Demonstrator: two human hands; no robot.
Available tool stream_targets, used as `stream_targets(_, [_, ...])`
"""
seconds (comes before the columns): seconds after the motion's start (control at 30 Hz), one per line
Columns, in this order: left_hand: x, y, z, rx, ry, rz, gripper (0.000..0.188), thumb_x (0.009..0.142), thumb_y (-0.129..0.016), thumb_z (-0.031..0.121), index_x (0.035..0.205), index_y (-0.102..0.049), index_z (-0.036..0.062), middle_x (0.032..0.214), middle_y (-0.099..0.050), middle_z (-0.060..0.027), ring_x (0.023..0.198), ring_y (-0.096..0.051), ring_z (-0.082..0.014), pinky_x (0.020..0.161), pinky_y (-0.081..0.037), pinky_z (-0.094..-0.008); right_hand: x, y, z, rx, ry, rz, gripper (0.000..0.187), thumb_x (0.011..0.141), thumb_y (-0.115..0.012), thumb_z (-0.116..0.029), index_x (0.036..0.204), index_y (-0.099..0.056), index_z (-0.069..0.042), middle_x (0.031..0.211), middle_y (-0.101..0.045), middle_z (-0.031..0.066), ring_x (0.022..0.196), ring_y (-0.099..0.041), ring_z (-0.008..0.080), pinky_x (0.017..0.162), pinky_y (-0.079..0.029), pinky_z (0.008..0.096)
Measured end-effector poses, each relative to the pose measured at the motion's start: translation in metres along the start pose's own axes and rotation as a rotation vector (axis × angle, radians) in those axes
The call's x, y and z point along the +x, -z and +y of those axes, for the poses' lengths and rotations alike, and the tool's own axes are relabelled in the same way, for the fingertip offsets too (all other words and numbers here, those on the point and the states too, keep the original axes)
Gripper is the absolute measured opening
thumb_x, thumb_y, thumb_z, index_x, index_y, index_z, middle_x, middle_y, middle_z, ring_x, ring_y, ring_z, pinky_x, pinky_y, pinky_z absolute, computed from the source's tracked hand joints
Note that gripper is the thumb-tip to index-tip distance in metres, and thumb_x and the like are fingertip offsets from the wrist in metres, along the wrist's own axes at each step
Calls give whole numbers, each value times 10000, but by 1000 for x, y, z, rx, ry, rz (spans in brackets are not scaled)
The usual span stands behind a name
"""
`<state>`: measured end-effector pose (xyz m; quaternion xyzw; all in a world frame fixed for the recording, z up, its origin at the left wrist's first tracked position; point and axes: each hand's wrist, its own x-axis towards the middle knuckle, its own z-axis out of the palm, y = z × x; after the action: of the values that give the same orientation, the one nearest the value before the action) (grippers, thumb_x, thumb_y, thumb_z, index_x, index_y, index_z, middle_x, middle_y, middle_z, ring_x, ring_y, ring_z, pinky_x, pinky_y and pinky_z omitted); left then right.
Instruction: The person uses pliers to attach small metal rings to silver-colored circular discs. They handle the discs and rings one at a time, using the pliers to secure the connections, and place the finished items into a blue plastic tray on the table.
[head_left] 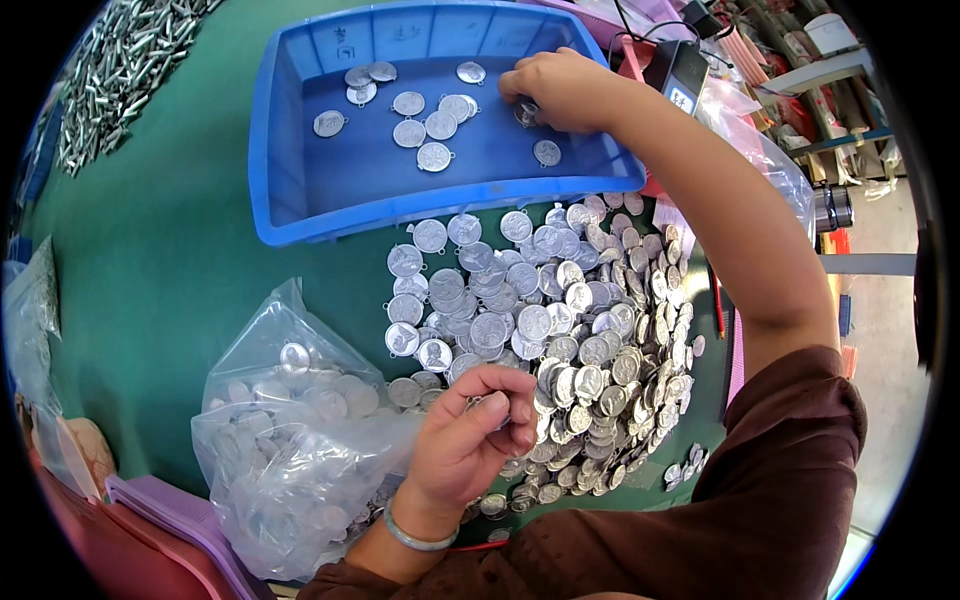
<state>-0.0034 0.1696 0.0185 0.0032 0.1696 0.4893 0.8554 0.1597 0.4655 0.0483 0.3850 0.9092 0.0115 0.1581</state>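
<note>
My right hand [562,92] reaches over the right part of a blue plastic bin [400,205]. Its fingers are curled down, closed around a silver medal that shows partly beneath them. Several round silver medals [440,125] with small hanging loops lie on the bin floor. Above the near side of a large heap of silver medals [585,350], my left hand [472,425] is closed, palm turned inward. A sliver of silver medal shows between its thumb and curled fingers; the rest is hidden. A bracelet circles the left wrist.
A clear plastic bag [300,470] full of medals stands left of the heap. Small metal rods [125,75] are piled at the far left on the green table [140,270]. Purple and red trays [175,520] sit at the near left. A dark device [675,75] with cables stands behind the bin.
</note>
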Motion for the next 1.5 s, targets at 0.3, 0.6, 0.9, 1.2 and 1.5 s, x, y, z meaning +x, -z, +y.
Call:
stream_targets(0.3, [0,3,-1,-13,-17,-35,249,876,-432,101,1082,-466,-34,891,-519,-116,720,-517,-186,625,-429,-284,1,23,0,563,-97,-152,197,687,-667,-77,746,-481,-48,611,-523,40,574,-553,148,495,-421,261])
stream_targets(0.6, [3,3,-4,-31,-54,-86,374,881,-405,100,1226,-360,-37,1069,-523,-180,947,-564,-272,792,-477,-352,-38,54,-28,1370,-130,-111,160,707,-683,-69,748,-532,-35,630,-564,23,518,-553,69,456,-428,176])
stream_targets(0.9, [3,-17,2,-171,-127,-16,370,913,-372,185,1234,-380,2,1130,-493,-156,1017,-515,-248,827,-447,-333,-87,68,-90,1200,114,-410,165,721,-619,-104,832,-561,4,694,-584,47,605,-546,121,540,-440,264])
stream_targets(1.2, [1,4,-2,-20,-30,-50,295,878,-442,112,1135,-443,-32,873,-512,-104,677,-481,-141,558,-400,-232,-39,27,-14,114,103,-159,201,663,-620,-46,847,-549,-5,766,-579,150,757,-576,283,675,-454,347])
stream_targets(1.5, [1,2,-1,-36,-34,-68,294,865,-442,79,1138,-447,-30,865,-518,-99,675,-490,-138,564,-405,-229,-11,9,-17,163,10,47,244,681,-609,-76,894,-500,-27,762,-572,147,760,-571,312,658,-444,379])
